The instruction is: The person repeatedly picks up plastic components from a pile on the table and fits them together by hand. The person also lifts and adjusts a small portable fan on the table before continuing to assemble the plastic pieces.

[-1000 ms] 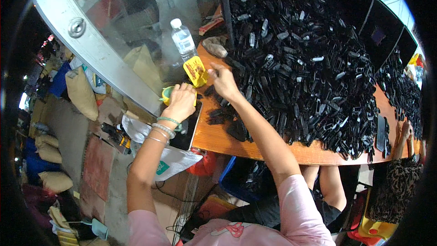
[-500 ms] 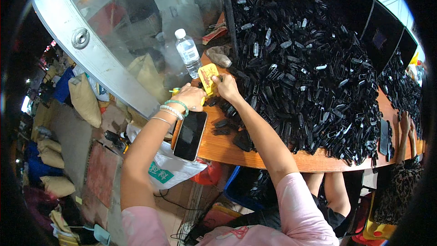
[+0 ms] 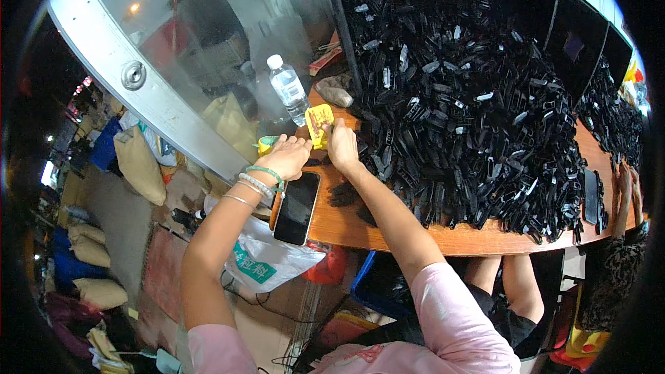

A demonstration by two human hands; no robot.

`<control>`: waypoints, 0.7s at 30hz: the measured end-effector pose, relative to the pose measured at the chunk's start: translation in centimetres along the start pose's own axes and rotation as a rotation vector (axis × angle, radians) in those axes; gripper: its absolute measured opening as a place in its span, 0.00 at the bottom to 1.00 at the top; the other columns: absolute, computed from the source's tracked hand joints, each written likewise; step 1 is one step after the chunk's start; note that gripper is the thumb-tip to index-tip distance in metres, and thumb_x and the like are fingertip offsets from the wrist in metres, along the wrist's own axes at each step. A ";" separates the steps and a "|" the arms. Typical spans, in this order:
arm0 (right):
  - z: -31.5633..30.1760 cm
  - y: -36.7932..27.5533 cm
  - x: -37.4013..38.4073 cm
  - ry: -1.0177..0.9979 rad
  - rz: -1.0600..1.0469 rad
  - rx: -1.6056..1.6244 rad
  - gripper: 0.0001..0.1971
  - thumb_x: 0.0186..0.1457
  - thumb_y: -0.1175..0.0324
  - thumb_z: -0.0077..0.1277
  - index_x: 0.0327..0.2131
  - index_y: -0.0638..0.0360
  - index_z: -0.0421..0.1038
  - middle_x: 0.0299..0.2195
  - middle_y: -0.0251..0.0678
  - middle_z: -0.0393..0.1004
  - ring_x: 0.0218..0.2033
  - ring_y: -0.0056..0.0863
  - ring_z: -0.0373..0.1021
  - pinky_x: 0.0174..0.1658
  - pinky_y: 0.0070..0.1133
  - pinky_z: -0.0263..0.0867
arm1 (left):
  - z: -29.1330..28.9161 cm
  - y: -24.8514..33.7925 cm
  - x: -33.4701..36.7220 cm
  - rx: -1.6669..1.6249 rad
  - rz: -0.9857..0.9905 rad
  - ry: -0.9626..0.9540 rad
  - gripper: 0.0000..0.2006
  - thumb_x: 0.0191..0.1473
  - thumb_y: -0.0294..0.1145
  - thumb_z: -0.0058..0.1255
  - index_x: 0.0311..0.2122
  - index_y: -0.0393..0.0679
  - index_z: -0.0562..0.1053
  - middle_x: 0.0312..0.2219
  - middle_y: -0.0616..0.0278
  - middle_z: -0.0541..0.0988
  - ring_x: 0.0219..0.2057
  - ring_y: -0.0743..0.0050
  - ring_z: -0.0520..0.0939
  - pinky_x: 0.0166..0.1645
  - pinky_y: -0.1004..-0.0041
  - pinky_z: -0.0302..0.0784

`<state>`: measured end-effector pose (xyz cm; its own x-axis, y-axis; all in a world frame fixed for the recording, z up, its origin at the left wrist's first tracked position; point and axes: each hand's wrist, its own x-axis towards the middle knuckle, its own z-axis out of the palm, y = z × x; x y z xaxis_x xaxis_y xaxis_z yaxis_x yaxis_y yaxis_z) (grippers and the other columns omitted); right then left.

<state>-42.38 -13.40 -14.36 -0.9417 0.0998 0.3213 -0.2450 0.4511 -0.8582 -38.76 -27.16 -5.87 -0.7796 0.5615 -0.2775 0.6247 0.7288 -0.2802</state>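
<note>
My right hand point(image 3: 341, 145) grips a yellow, flat, rounded piece point(image 3: 319, 122) with dark marks on its face, held tilted up over the table's left end. Close beside it, my left hand point(image 3: 289, 157) lies palm down with fingers stretched toward the yellow piece; what is under its palm is hidden. Against the left hand's outer side sits a small round yellow item with a green rim point(image 3: 267, 144), partly covered. A black-screened phone point(image 3: 296, 209) rests on the table just below my left wrist.
A clear water bottle with a white cap point(image 3: 289, 90) stands behind my hands. Small black plastic parts point(image 3: 471, 131) heap across the wooden table point(image 3: 443, 241). A metal-framed glass panel point(image 3: 149, 83) borders the left. Another person's hands point(image 3: 627, 190) are at far right.
The yellow piece and my right hand have dipped slightly. My left hand's fingers have flattened out, and more of the round yellow item shows beside them. The whole view has shifted a little.
</note>
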 end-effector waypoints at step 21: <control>-3.7 -1.9 1.8 -0.197 0.273 0.832 0.18 0.62 0.65 0.40 0.53 0.63 0.63 0.41 0.37 0.73 0.41 0.22 0.69 0.45 0.20 0.64 | 1.3 -1.9 1.6 0.645 0.345 0.533 0.27 0.52 0.31 0.37 0.60 0.45 0.55 0.59 0.48 0.54 0.63 0.56 0.52 0.65 0.61 0.47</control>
<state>-42.79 -10.74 -10.68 -0.9954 -0.0790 0.0544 -0.0222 -0.3624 -0.9318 -41.11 -28.12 -6.99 -0.3615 0.9321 -0.0235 0.6064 0.2158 -0.7653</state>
